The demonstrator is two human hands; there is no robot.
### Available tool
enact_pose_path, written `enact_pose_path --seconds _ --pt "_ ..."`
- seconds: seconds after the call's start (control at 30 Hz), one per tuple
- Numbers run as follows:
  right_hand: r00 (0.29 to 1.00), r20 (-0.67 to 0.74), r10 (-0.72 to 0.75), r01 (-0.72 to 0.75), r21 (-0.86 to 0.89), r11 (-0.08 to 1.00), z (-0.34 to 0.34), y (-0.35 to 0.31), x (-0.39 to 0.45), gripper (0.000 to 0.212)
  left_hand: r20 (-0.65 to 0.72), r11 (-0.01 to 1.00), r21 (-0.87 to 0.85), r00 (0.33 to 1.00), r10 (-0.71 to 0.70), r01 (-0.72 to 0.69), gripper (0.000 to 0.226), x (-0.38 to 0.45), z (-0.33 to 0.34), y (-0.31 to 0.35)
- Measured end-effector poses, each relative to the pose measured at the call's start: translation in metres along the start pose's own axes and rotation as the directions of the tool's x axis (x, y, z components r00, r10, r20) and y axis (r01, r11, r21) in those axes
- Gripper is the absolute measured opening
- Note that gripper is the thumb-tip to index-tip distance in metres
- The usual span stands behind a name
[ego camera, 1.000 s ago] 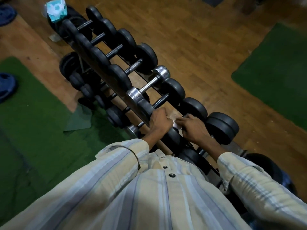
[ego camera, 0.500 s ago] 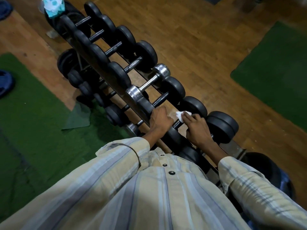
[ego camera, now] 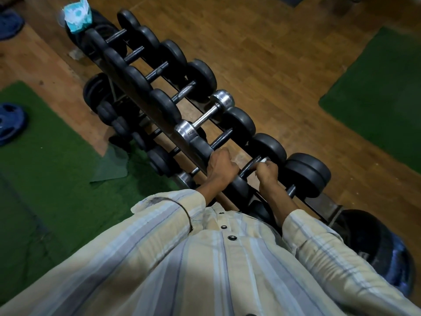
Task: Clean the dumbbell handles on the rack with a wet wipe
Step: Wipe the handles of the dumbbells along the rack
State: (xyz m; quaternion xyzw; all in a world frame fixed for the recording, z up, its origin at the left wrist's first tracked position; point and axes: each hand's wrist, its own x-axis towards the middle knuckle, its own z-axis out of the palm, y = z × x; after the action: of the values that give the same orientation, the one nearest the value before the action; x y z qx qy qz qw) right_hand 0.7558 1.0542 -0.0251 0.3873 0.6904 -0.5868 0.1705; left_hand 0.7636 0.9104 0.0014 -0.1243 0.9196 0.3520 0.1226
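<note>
A long black rack (ego camera: 145,103) runs diagonally from top left to bottom right and carries several black dumbbells and one chrome dumbbell (ego camera: 206,115). My right hand (ego camera: 266,173) is curled round a dark dumbbell handle (ego camera: 251,164) near the rack's near end, with a white wet wipe (ego camera: 263,160) showing at its fingertips. My left hand (ego camera: 221,165) grips the near black head of the neighbouring dumbbell. The wipe is mostly hidden inside my right fist.
A teal wipes packet (ego camera: 77,15) sits at the rack's far end. Green mats (ego camera: 45,167) lie left and a green mat (ego camera: 376,92) lies right on the wooden floor. Blue weight plates (ego camera: 11,123) rest at the left; a dark plate (ego camera: 373,238) lies at bottom right.
My right hand slid along the handle with the wipe, first outward toward the far head, then back, and now its fingers are curled round the bar. My left hand stayed on the dumbbell head.
</note>
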Motion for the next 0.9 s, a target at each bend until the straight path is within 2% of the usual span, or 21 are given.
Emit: enact_pose_path --seconds 0.07,0.17,0.27,0.37,0.4,0.43,0.5,0.6,0.67,0.77,0.9 --pt "0.981 0.116 0.153 -0.179 0.259 0.949 -0.005 -0.002 0.014 0.019 0.014 1.0 -0.001 1.0 -0.001 0.001 0.01 0.001 -0.001 0.0" --pt "0.94 0.277 0.199 -0.314 0.478 0.82 -0.011 0.007 0.023 0.024 0.019 1.0 0.0 1.0 0.007 -0.007 0.008 0.001 -0.003 0.002" --pt "0.906 0.387 0.173 -0.384 0.578 0.72 -0.014 0.005 0.019 0.039 0.015 1.0 0.0 1.0 0.004 -0.004 0.009 0.0 -0.002 0.002" --pt "0.914 0.372 0.162 -0.384 0.664 0.641 -0.012 -0.002 0.014 0.018 0.02 1.0 0.007 1.0 -0.001 0.001 0.011 -0.001 -0.004 0.004" --pt "0.919 0.356 0.17 -0.379 0.676 0.631 -0.013 -0.003 0.012 0.017 0.025 1.0 0.01 1.0 0.001 -0.001 0.011 -0.001 -0.005 0.004" --pt "0.92 0.35 0.177 -0.377 0.665 0.644 -0.011 -0.003 0.012 0.018 0.026 1.0 0.014 1.0 0.003 -0.003 0.011 -0.001 -0.005 0.005" --pt "0.928 0.327 0.181 -0.347 0.576 0.74 -0.009 -0.001 0.013 0.02 0.017 1.0 0.025 1.0 0.0 -0.001 0.01 -0.001 -0.004 0.005" --pt "0.944 0.284 0.169 -0.252 0.288 0.924 -0.006 0.004 0.005 0.02 0.001 0.999 0.035 1.0 -0.009 0.009 0.012 -0.001 -0.002 0.007" --pt "0.951 0.255 0.175 -0.2 0.075 0.977 -0.007 0.008 -0.002 0.016 -0.012 0.999 0.034 1.0 -0.021 0.021 0.014 -0.001 -0.001 0.009" --pt "0.96 0.235 0.153 -0.105 -0.203 0.974 -0.01 0.01 -0.013 0.009 -0.023 0.999 0.035 0.999 -0.029 0.03 0.016 -0.003 0.001 0.01" --pt "0.963 0.233 0.133 -0.06 -0.295 0.954 -0.016 0.008 -0.027 0.019 -0.023 0.998 0.048 0.999 -0.035 0.037 0.025 -0.003 0.003 0.011"
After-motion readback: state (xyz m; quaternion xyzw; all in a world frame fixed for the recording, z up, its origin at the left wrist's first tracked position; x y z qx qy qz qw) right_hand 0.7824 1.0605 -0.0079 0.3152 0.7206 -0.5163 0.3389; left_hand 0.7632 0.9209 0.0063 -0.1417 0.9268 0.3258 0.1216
